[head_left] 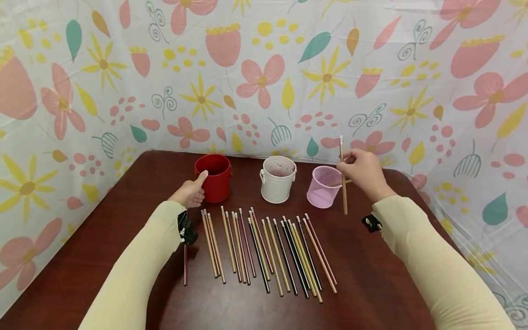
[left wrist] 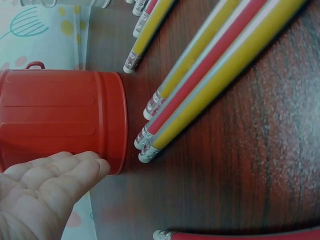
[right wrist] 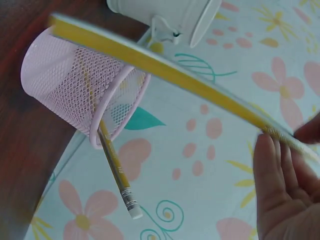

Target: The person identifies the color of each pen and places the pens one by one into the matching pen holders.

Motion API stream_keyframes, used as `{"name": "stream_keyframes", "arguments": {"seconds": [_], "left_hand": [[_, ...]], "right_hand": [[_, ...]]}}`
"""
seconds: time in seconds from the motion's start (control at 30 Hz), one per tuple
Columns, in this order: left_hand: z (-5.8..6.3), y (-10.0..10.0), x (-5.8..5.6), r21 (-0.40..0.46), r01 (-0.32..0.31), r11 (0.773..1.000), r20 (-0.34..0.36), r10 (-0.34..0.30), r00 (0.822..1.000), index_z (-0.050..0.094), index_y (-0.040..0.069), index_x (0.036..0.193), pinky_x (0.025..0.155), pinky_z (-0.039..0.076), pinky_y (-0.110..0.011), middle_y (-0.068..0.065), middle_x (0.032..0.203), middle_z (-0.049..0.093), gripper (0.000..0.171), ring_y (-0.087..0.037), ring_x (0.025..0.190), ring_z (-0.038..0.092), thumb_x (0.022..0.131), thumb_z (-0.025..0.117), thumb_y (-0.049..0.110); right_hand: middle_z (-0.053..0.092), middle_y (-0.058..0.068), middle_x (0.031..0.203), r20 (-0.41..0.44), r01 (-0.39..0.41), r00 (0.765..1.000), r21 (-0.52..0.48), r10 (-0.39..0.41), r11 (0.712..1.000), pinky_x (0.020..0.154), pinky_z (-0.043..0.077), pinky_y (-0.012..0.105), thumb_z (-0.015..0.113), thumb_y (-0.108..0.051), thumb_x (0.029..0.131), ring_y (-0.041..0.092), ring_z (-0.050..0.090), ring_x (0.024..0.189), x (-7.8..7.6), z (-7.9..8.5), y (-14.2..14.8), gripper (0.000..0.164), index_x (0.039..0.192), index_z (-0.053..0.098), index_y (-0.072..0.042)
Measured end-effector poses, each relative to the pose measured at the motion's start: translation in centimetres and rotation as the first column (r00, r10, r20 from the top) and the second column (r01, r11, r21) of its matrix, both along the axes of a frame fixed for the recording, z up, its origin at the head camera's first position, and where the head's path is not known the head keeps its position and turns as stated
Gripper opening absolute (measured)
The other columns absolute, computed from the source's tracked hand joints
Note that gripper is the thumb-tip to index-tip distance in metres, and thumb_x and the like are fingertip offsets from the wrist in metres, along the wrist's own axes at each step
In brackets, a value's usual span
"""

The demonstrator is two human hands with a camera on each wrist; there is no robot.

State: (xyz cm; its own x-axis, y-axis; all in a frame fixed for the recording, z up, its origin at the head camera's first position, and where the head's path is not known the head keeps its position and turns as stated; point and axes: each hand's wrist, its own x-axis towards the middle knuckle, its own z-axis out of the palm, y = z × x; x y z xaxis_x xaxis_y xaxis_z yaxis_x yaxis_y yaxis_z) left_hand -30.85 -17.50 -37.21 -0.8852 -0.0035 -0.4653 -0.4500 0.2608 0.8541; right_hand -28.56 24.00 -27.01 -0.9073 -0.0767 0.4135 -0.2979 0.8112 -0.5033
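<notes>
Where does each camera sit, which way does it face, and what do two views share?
Head: worn on the head, facing forward and down at the table; the sleeves, left grip and right grip show.
Left wrist: worn there, facing the red pail and nearby pencils; the left grip shows.
Right wrist: worn there, facing the pink cup, the held pencil and part of the white pail; the right grip shows.
Shared: head and right wrist both see the pink cup and held pencil.
</notes>
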Motion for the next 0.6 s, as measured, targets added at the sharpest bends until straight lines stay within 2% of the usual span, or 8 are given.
{"name": "stream_keyframes", "arguments": {"seconds": [0.17, 0.3, 0.4, 0.6], "left_hand": [[-0.02, 0.05, 0.13, -0.007, -0.015, 1.000, -0.008, 0.015, 1.000, 0.030, -0.020, 0.137, 0.106, 0.035, -0.046, -0.035, 0.141, 0.036, 0.085, -0.043, 0.129, 0.039, 0.100, 0.027, 0.056], [-0.02, 0.12, 0.24, -0.011, -0.019, 1.000, -0.009, 0.019, 1.000, 0.031, -0.020, 0.137, 0.106, 0.035, -0.046, -0.036, 0.141, 0.036, 0.084, -0.043, 0.129, 0.040, 0.100, 0.027, 0.055], [-0.02, 0.14, 0.31, -0.005, -0.012, 1.000, -0.012, 0.012, 1.000, 0.030, -0.021, 0.137, 0.106, 0.034, -0.047, -0.037, 0.141, 0.035, 0.084, -0.044, 0.129, 0.038, 0.100, 0.026, 0.055], [-0.04, 0.07, 0.28, -0.003, -0.005, 1.000, -0.017, 0.005, 1.000, 0.029, -0.021, 0.138, 0.106, 0.034, -0.047, -0.037, 0.142, 0.034, 0.084, -0.044, 0.130, 0.038, 0.100, 0.026, 0.054]], "right_hand": [[0.063, 0.009, 0.072, -0.087, 0.100, 0.990, -0.090, -0.108, 0.991, 0.054, 0.037, 0.016, 0.061, -0.008, 0.077, 0.001, 0.047, 0.058, -0.35, 0.24, -0.06, 0.012, 0.083, 0.065, 0.002], [0.061, 0.007, 0.072, -0.136, 0.158, 0.975, -0.144, -0.178, 0.977, 0.056, 0.035, 0.016, 0.061, -0.009, 0.078, -0.004, 0.042, 0.058, -0.76, 0.48, -0.09, 0.013, 0.083, 0.066, 0.001], [0.063, 0.008, 0.074, -0.155, 0.174, 0.967, -0.176, -0.202, 0.969, 0.058, 0.035, 0.016, 0.061, -0.009, 0.079, -0.006, 0.042, 0.059, -0.96, 0.58, -0.08, 0.014, 0.085, 0.068, 0.002], [0.067, 0.013, 0.077, -0.206, 0.150, 0.960, -0.200, -0.191, 0.968, 0.056, 0.035, 0.015, 0.061, -0.008, 0.082, -0.007, 0.043, 0.058, -0.88, 0.02, 0.09, 0.013, 0.086, 0.069, 0.002]]}}
